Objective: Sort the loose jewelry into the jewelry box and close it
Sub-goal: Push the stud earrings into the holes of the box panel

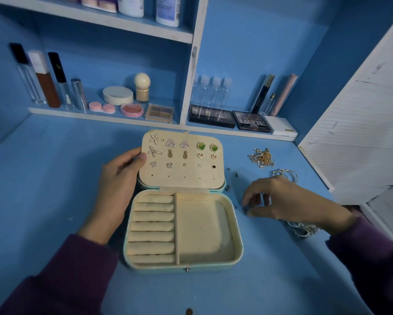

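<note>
Mint-green jewelry box (239,246) lies open; left hand (120,178) pinches its beige earring panel (182,177); right hand (282,198) curls over tiny dark loose studs (236,175), whether pinching one I cannot tell; next likely a fine fingertip pick.

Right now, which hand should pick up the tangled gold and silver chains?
Right. The right hand is near the tangled gold and silver chains, on that side of the open mint-green jewelry box; the left hand is gripping its cream earring panel.

You face a blue desk (43,178) set between blue walls (247,53). White shelves (88,19) hold cosmetics (132,109); a white slatted panel (361,133) stands at your right.
</note>
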### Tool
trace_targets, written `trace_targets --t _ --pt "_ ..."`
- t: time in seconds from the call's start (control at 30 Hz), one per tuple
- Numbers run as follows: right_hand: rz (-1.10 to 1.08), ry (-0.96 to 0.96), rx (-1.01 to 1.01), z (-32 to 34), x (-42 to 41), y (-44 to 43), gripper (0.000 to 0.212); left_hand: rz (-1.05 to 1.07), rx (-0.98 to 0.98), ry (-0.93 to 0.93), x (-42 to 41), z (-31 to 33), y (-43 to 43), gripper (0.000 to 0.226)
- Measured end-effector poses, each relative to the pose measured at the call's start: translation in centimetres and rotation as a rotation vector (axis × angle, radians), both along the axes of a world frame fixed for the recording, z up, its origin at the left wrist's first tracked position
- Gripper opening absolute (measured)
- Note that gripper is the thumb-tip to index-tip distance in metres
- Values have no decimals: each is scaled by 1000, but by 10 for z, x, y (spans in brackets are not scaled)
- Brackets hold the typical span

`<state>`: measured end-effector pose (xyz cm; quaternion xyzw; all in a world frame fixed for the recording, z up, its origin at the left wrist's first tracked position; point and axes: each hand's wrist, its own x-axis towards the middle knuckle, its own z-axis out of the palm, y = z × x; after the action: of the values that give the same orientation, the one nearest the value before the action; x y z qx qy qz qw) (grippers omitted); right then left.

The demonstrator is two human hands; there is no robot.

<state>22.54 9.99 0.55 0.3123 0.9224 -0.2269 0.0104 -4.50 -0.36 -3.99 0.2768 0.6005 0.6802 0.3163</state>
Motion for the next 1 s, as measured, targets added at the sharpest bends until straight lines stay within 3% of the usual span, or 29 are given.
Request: trace_targets --t 0.3,0.7,0.83,1.0 --pt "-9 67 23 -4 0 -4 7 8 -5 -4 0 1 -1 22" --pt "-130 254 -60 -5 -1 -3 26 15 7 -5 1 2 -1 22" --pt "-207 291 -117 -4 -3 -2 17 11 4 -1 1 2 -1 22" --pt "-213 205 -124 -7 -3 1 20 8 1 4 1 3 -2 21"
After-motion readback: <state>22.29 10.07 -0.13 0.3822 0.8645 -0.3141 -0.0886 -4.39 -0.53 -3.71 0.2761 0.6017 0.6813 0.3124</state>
